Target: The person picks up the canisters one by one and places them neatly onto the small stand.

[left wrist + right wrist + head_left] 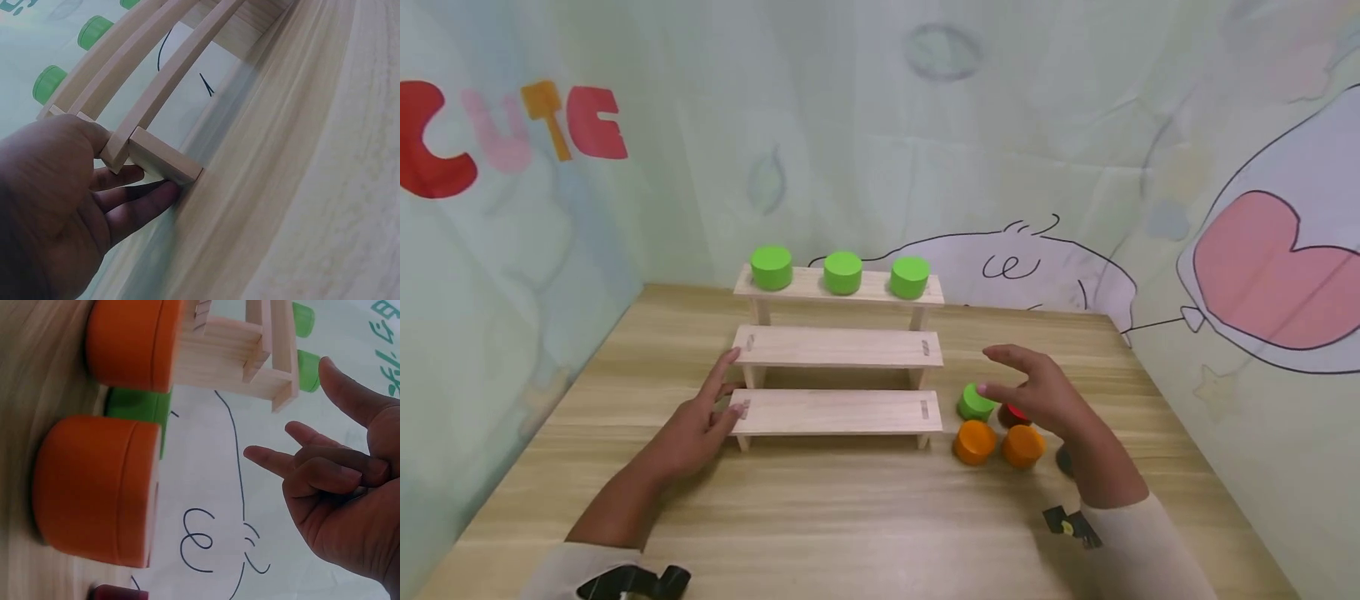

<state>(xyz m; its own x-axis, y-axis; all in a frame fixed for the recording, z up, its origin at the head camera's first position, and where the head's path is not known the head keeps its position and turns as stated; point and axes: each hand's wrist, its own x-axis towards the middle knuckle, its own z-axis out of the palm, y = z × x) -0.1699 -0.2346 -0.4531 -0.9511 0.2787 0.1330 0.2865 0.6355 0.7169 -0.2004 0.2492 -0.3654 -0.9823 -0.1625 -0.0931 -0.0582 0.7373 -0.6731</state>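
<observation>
A three-step wooden stand point(838, 412) stands on the table, with three green round blocks point(843, 273) along its top step. At the stand's left end my left hand point(688, 429) rests its fingers against the step ends. In the left wrist view, its fingertips point(165, 194) lie by the lowest step's leg point(167, 156). My right hand point(1048, 396) hovers over the loose blocks with nothing in its grasp, thumb and index finger apart. Below it are a green block point(974, 404), a partly hidden red block point(1013, 415) and two orange blocks point(975, 442).
A dark block point(1064, 460) shows partly behind the right wrist. The wooden table point(850, 525) meets a printed cloth backdrop point(850, 125) at the back and both sides.
</observation>
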